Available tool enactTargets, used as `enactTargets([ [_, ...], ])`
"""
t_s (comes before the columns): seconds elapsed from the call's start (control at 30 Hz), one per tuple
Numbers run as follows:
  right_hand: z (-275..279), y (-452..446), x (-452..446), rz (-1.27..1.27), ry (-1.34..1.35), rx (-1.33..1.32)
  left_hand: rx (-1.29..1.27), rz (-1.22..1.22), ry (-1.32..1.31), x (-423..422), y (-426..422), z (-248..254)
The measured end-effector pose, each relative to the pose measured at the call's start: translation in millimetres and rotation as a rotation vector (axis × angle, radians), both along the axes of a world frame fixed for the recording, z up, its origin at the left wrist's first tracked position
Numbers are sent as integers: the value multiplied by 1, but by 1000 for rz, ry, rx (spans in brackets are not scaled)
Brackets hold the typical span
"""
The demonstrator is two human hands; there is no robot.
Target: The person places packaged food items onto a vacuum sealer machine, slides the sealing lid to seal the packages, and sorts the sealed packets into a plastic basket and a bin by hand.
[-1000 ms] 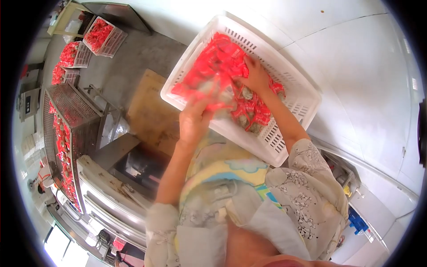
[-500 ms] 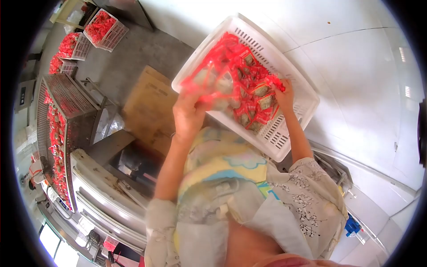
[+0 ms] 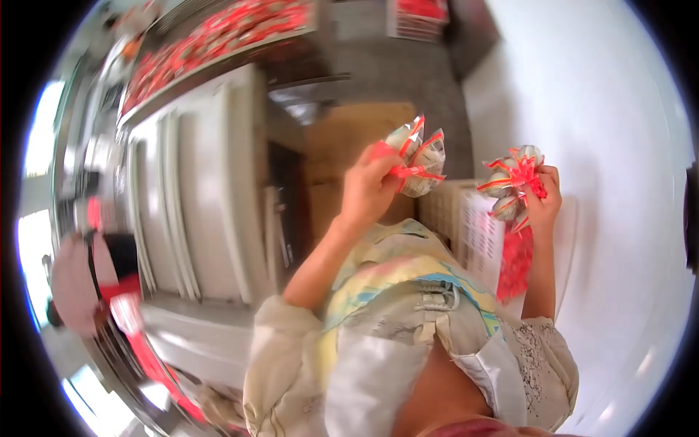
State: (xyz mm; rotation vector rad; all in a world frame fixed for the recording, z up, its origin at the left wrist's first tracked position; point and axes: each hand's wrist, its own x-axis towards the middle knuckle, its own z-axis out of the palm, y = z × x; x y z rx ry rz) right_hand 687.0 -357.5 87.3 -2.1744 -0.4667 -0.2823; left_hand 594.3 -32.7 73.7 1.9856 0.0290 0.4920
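My left hand [image 3: 370, 186] is closed on a bunch of packets [image 3: 428, 162], clear with red edges and pale contents, held by their gathered red ends. My right hand [image 3: 545, 200] grips a second bunch of similar packets [image 3: 501, 182], fanned out to the left of its fingers. Both bunches are up in the air, apart from each other. Below my right hand is a white slotted plastic basket [image 3: 482, 231], partly hidden by my forearm and apron, with more red packets [image 3: 514, 268] in it. Motion blurs the print on the packets.
A long tray piled with red packets [image 3: 226, 40] stands at the upper left, above a pale metal cabinet [image 3: 200, 182]. Another basket [image 3: 415, 29] sits at the back. Brown cardboard [image 3: 342, 131] lies on the floor. A white wall [image 3: 604, 146] rises at right; a person [image 3: 84, 280] is at far left.
Both hands have come up out of the basket, each with a bunch of packets. My view has turned left, bringing the long tray and cabinet nearer; the basket now lies lower, beside me.
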Motion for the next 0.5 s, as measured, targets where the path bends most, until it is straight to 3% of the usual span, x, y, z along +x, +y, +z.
enactTargets([
  [0.27, -25, 298, 65, 910, 178, 208, 108, 732, 124, -98, 150, 20],
  [0.33, -17, 374, 60, 1154, 102, 179, 234, 863, 142, -124, 178, 26],
  [0.5, 2, 541, 33, 1571, 31, 179, 270, 1087, 192, -173, 246, 16],
])
